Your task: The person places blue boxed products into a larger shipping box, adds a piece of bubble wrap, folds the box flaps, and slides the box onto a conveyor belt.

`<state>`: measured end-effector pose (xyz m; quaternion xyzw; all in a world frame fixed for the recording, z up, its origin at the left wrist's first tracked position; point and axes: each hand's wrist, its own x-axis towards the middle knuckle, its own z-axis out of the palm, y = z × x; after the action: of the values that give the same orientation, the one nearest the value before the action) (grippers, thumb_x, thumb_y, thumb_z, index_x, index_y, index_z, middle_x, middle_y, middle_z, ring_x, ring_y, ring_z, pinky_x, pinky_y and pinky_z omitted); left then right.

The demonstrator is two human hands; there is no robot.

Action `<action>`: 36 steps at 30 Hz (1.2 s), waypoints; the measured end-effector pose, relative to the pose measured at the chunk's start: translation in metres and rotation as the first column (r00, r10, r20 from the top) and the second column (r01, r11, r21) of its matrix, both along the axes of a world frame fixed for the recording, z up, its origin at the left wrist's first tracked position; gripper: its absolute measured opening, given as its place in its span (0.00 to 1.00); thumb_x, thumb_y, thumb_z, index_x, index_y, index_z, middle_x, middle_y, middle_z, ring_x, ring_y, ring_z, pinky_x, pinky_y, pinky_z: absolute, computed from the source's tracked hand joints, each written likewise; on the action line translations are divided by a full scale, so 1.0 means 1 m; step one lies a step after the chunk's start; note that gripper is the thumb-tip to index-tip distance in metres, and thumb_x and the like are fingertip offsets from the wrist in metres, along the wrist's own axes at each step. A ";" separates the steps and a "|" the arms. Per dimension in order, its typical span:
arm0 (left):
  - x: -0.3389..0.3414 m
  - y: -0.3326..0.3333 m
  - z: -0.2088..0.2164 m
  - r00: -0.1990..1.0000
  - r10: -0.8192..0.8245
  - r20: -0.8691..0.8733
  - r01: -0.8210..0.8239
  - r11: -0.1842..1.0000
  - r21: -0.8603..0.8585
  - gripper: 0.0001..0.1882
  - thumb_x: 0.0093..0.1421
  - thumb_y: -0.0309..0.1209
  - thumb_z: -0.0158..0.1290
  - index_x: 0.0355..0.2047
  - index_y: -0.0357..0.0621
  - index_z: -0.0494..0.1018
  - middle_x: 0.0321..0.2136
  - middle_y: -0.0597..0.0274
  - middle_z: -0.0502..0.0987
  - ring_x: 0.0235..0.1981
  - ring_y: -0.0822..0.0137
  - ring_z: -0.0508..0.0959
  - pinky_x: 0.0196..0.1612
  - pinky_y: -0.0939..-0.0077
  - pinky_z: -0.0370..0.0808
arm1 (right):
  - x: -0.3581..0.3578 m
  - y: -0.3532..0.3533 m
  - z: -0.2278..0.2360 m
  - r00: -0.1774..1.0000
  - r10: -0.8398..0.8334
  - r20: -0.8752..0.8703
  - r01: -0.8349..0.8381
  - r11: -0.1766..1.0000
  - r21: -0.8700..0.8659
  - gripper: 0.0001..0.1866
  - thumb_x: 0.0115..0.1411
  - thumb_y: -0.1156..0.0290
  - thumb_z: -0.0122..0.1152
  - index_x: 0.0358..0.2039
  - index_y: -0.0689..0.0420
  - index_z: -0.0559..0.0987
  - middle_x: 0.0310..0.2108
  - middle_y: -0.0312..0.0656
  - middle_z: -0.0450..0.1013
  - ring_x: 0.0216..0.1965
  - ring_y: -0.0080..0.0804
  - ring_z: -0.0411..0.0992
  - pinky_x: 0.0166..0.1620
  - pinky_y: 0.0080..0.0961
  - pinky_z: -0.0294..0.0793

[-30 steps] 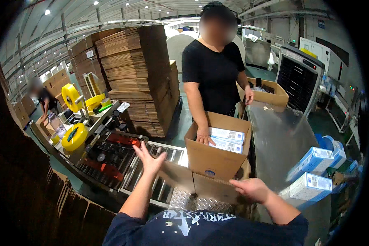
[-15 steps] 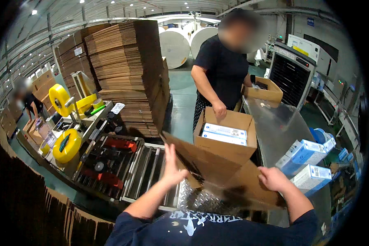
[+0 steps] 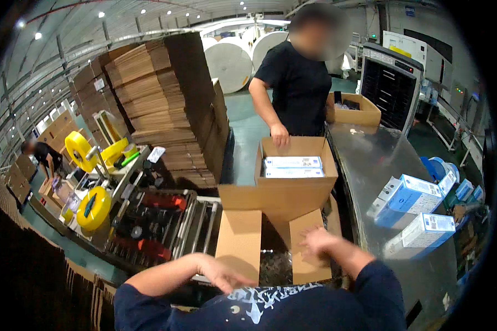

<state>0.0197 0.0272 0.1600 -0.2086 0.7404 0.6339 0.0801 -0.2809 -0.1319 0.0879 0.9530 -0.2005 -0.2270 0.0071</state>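
Right in front of me, a brown cardboard box [image 3: 243,197] stands opened up, with flaps along its left and right sides. My left hand [image 3: 222,273], fingers stretched out, is at the near end of the left flap [image 3: 238,237]. On the right flap [image 3: 309,259] lies my right hand [image 3: 317,243], its fingers spread against the cardboard. Neither hand grips anything that I can see. Just beyond is a second cardboard box [image 3: 328,170] holding white-and-blue cartons [image 3: 294,167]. A co-worker's hand [image 3: 280,134] is at its far edge.
A metal table [image 3: 364,165] on the right carries blue-and-white cartons [image 3: 419,196] and an open box [image 3: 359,113]. Left are a roller conveyor [image 3: 201,226] and a taping machine with yellow tape rolls [image 3: 94,208]. Flattened cardboard [image 3: 149,105] is stacked behind; a co-worker [image 3: 298,83] stands opposite.
The cardboard I held slanted now stands squared up as a box with its side flaps showing. My left hand has come nearer to me; my right hand has moved left onto a flap.
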 end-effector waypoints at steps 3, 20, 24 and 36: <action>0.007 -0.025 0.018 0.931 0.365 -0.017 -0.365 0.930 -0.043 0.42 0.48 0.48 0.56 0.57 0.38 0.54 0.52 0.52 0.63 0.53 0.60 0.62 0.55 0.65 0.58 | 0.019 -0.034 0.065 0.820 -0.466 0.332 0.141 0.727 0.672 0.23 0.53 0.59 0.55 0.48 0.55 0.71 0.47 0.48 0.68 0.48 0.43 0.66 0.50 0.32 0.66; -0.043 0.005 -0.284 -0.129 0.912 0.389 -0.890 -0.280 0.361 0.34 0.56 0.54 0.47 0.50 0.35 0.64 0.49 0.55 0.69 0.46 0.59 0.71 0.50 0.55 0.64 | -0.226 -0.089 -0.089 0.579 -0.665 0.473 0.726 0.684 0.074 0.20 0.61 0.62 0.39 0.52 0.55 0.65 0.55 0.46 0.60 0.57 0.43 0.55 0.56 0.34 0.59; 0.074 0.102 -0.390 -0.513 0.826 0.234 -0.826 -0.549 0.126 0.24 0.49 0.41 0.58 0.41 0.36 0.72 0.36 0.55 0.76 0.36 0.60 0.75 0.40 0.63 0.71 | -0.100 -0.068 -0.070 0.182 -0.881 0.437 0.322 0.474 0.820 0.27 0.64 0.55 0.36 0.57 0.62 0.58 0.59 0.43 0.54 0.60 0.32 0.51 0.60 0.26 0.51; -0.042 0.010 -0.029 0.846 0.355 -0.398 -0.482 0.829 -0.285 0.30 0.62 0.38 0.43 0.60 0.37 0.48 0.58 0.49 0.56 0.58 0.60 0.59 0.59 0.71 0.53 | 0.013 0.023 0.043 0.286 -0.931 0.225 -0.243 0.156 0.957 0.44 0.50 0.37 0.48 0.62 0.45 0.48 0.64 0.40 0.41 0.65 0.38 0.38 0.57 0.45 0.52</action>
<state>-0.0228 0.0373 0.1310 -0.2710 0.7849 0.5083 -0.2282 -0.2683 -0.1093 0.1313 0.5940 -0.2782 0.2442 -0.7142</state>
